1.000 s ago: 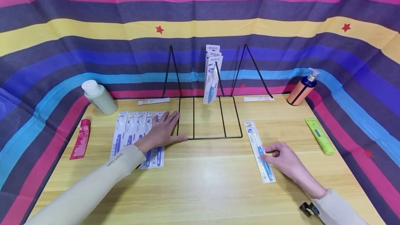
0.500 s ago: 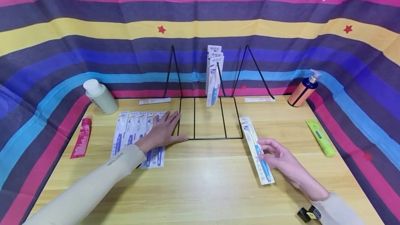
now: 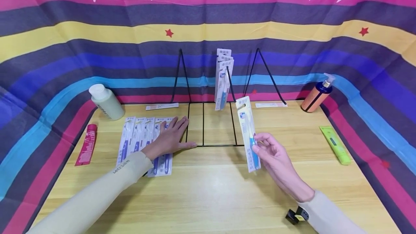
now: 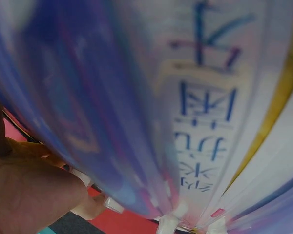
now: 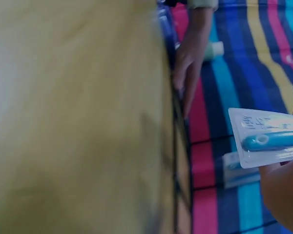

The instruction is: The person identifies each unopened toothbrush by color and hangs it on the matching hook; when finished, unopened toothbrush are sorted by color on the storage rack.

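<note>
My right hand (image 3: 276, 160) pinches a packaged blue toothbrush (image 3: 246, 129) near its lower half. The pack is raised off the table and tilted, overlapping the right front of a black wire rack (image 3: 214, 146). In the right wrist view, the blue handle (image 5: 271, 140) shows through clear plastic above part of the hand (image 5: 283, 195). Several toothbrush packs (image 3: 221, 93) hang from the rack's middle hook. My left hand (image 3: 169, 135) lies with fingers extended at the rack's left edge, over a row of purple toothbrush packs (image 3: 126, 136). Those purple packs (image 4: 112, 122) fill the left wrist view.
A white-capped bottle (image 3: 108, 104) and a pink tube (image 3: 86, 145) stand and lie at left. At right are a pump bottle (image 3: 315, 96) and a green tube (image 3: 336, 145). Two small labels (image 3: 162, 106) flank the rack. Striped cloth (image 3: 130, 57) hangs behind.
My right hand has lifted the blue toothbrush pack off the table and carried it left and forward towards the rack. The left hand has stayed in place.
</note>
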A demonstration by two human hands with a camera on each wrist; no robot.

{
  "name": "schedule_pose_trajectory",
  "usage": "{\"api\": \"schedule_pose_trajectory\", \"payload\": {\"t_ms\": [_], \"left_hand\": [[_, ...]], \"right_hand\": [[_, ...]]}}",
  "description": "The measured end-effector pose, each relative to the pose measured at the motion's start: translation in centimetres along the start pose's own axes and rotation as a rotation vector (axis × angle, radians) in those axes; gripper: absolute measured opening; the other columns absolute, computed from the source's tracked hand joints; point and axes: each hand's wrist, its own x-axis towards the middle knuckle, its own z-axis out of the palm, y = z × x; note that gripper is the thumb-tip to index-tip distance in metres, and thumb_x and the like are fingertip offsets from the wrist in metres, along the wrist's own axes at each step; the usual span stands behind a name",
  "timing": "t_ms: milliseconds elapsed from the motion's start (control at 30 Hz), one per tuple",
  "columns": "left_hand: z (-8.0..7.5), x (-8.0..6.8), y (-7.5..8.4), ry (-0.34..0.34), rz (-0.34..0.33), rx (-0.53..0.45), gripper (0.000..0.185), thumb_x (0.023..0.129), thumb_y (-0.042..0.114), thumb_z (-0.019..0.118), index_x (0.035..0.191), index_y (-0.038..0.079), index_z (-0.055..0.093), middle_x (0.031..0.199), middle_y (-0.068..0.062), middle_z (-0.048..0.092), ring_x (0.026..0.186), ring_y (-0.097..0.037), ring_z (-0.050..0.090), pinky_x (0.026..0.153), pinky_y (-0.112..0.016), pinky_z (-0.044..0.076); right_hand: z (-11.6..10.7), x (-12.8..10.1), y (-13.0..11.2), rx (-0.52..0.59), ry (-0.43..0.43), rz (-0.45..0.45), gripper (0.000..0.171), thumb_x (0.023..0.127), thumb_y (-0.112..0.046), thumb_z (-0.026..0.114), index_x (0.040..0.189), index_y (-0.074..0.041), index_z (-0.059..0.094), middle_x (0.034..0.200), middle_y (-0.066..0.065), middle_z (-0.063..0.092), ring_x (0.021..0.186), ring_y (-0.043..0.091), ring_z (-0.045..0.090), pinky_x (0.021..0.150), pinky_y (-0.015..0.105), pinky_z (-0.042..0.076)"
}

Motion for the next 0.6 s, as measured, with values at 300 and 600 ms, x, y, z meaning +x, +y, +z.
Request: {"api": "schedule_pose_trajectory", "payload": {"t_ms": [300,600], "left_hand": [[0.0,-0.1,-0.1,0.007,-0.002,0.017,0.106,0.099,0.068,0.069,0.17,0.0,0.03,0.177,-0.019,0.026,0.162,-0.048,0.019,0.12,-0.082,0.011],[0.1,0.0,-0.2,-0.012,-0.007,0.0,0.108,0.098,0.071,0.068,0.172,0.003,0.027,0.179,-0.017,0.022,0.163,-0.047,0.014,0.12,-0.08,0.007]], "right_hand": [[3.1,2.9,-1.4,0.083,-0.011,-0.215,0.036,0.104,0.017,0.055,0.131,-0.006,0.063,0.126,0.006,0.064,0.115,0.017,0.063,0.098,0.029,0.055],[3.6,4.6,-1.0,-0.137,0.02,-0.226,0.028,0.103,0.01,0.065,0.131,0.005,0.064,0.132,0.015,0.069,0.119,0.025,0.068,0.102,0.037,0.057]]}}
